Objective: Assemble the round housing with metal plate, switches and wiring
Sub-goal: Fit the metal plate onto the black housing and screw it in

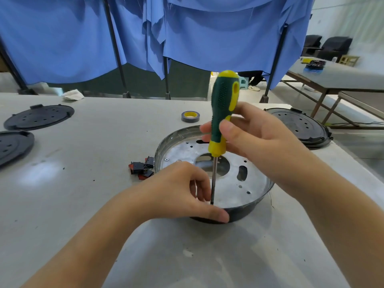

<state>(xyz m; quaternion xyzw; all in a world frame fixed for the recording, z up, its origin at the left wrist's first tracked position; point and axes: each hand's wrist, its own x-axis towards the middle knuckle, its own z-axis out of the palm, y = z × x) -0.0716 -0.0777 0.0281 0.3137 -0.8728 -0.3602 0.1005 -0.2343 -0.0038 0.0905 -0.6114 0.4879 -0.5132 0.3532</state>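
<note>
A round black housing (247,210) sits on the table with a shiny metal plate (230,190) lying inside it. My right hand (255,134) grips a green and yellow screwdriver (223,104) held upright, its tip down at the plate's near edge. My left hand (187,190) holds the housing's near rim, thumb outside, fingers inside beside the screwdriver shaft. A few black and red switches (141,168) lie in a small heap just left of the housing. One screw (166,159) sits in the plate's left edge. No wiring is visible.
A roll of tape (190,116) lies behind the housing. Two black round covers (39,117) (12,145) lie at the left, and a stack of covers (299,126) stands at the right near the table's edge. Blue cloth hangs behind the table.
</note>
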